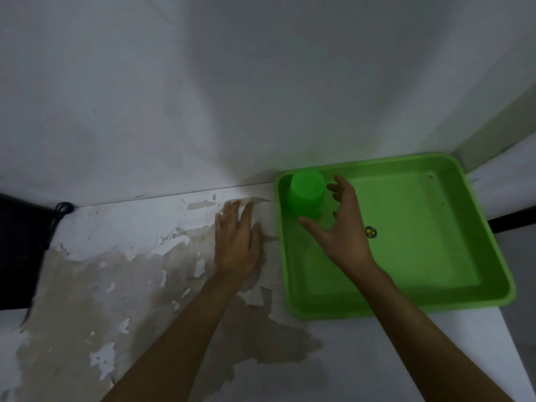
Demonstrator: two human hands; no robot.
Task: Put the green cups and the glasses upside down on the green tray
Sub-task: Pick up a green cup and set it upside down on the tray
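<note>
On the desk: green tray
Cup: upside down, tray's far left corner
Right hand: grip spread wide beside cup, holding nothing
Left hand: flat, fingers apart, empty

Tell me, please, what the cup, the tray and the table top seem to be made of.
Cup: probably plastic, slightly translucent, one even bright green, matte.
Tray: probably moulded plastic, same green, with rounded corners and a soft sheen on its floor.
Table top: white paint or coating over a tan base; it peels in flakes and patches. What the base is cannot be told.
</note>
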